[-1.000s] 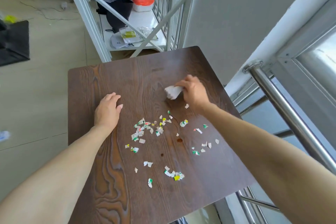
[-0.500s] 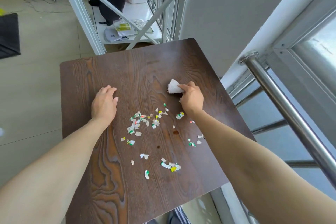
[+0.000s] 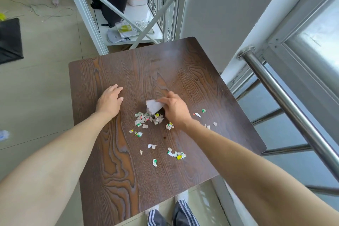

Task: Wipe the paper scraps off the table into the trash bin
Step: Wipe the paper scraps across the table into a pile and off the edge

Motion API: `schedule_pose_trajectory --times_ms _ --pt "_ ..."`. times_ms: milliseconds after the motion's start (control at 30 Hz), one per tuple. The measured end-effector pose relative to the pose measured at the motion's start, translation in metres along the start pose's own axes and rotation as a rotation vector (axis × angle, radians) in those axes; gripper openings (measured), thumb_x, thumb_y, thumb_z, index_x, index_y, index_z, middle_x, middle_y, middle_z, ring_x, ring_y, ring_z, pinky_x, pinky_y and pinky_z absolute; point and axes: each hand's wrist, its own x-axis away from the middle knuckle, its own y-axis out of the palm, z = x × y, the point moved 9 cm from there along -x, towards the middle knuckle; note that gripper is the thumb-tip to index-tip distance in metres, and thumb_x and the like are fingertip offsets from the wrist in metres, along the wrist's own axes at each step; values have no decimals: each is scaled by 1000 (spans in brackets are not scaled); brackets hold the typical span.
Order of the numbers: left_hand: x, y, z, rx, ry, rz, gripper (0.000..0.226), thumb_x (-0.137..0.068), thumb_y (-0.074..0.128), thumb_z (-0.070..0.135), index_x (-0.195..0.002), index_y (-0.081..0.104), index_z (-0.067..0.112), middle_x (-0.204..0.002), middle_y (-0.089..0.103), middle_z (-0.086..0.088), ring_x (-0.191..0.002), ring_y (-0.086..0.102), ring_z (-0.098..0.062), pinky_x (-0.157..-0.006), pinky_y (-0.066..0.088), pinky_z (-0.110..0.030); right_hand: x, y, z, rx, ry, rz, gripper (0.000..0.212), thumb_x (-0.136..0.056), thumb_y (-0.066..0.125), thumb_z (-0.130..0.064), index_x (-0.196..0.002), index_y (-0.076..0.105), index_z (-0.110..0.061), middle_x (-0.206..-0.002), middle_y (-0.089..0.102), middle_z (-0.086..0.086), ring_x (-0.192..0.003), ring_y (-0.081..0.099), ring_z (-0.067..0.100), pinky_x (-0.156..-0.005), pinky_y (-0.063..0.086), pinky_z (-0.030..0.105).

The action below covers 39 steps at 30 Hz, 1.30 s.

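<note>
A dark wooden table [image 3: 110, 161] carries several small coloured paper scraps [image 3: 147, 120], bunched in a pile near its middle, with looser ones toward the near edge [image 3: 176, 154] and to the right [image 3: 198, 114]. My right hand [image 3: 175, 109] grips a crumpled white tissue [image 3: 153, 107] and presses it against the far side of the pile. My left hand [image 3: 110, 102] lies flat on the table left of the pile, fingers together, holding nothing. No trash bin is clearly in view.
A white metal rack [image 3: 86, 16] with bags and a black pouch stands just beyond the table. A steel handrail [image 3: 286, 101] and window frame run along the right. A black object [image 3: 9, 40] sits on the floor at left. My feet [image 3: 168, 214] show below the near edge.
My right hand has swept the tissue leftward and toward me, from the far right of the scraps onto the central pile, bunching the scraps closer. My left hand has stayed put.
</note>
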Motion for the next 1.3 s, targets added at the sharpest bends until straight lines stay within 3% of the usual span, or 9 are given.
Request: schedule_pose_trajectory --times_ms 133,233,400,500,667,767,967,1233,1300 --pt "18 -4 -1 25 70 37 42 -96 49 15 -138 48 10 -150 39 -6 -139 34 -26 -113 29 -42 -3 -51 52 68 107 104 35 -89 53 -11 -118 69 -21 -106 58 10 -103 55 30 -82 50 40" --pt "30 0 -4 21 105 67 41 -96 48 17 -137 49 13 -150 40 -4 -140 32 -24 -113 31 -45 7 -78 110 160 292 173 37 -91 51 -7 -120 67 -24 -108 57 10 -107 53 32 -81 51 43" --pt "37 9 -4 56 108 112 40 -96 46 11 -136 50 14 -150 40 -5 -142 29 -24 -117 25 -44 38 -58 140 95 620 234 50 -89 41 0 -128 62 -23 -123 53 10 -112 48 34 -93 46 47" --pt "36 10 -4 50 103 119 41 -96 45 8 -136 50 13 -150 39 -7 -143 28 -25 -119 18 -43 45 -40 118 50 613 260 50 -87 43 2 -126 63 -22 -118 54 9 -109 48 34 -94 46 51" --pt "35 12 -3 39 116 112 41 -96 43 6 -137 49 11 -151 38 -10 -143 27 -28 -119 15 -45 53 -18 84 11 514 228 51 -86 41 5 -122 66 -21 -113 57 7 -104 50 31 -81 45 38" --pt "34 13 -2 24 114 97 41 -97 43 6 -137 48 11 -151 38 -10 -143 27 -29 -119 16 -47 57 -2 62 -3 462 191 47 -87 44 2 -120 66 -23 -110 58 5 -103 52 31 -79 46 39" --pt "35 12 0 -8 112 8 44 -96 46 10 -141 43 12 -153 34 -9 -144 25 -28 -118 20 -46 56 -4 34 33 201 67 41 -90 45 -3 -120 67 -20 -104 60 10 -101 56 33 -77 49 39" --pt "62 1 1 25 48 91 43 -96 43 9 -140 42 10 -150 38 -8 -137 36 -28 -111 34 -44 73 -90 116 230 269 173 31 -91 61 -25 -122 66 -23 -103 58 9 -102 57 31 -78 51 41" --pt "69 0 2 19 57 104 43 -97 43 8 -140 42 9 -150 38 -8 -137 36 -28 -111 34 -45 87 -99 143 266 334 162 32 -92 58 -21 -122 65 -24 -104 57 11 -105 55 33 -79 49 42"
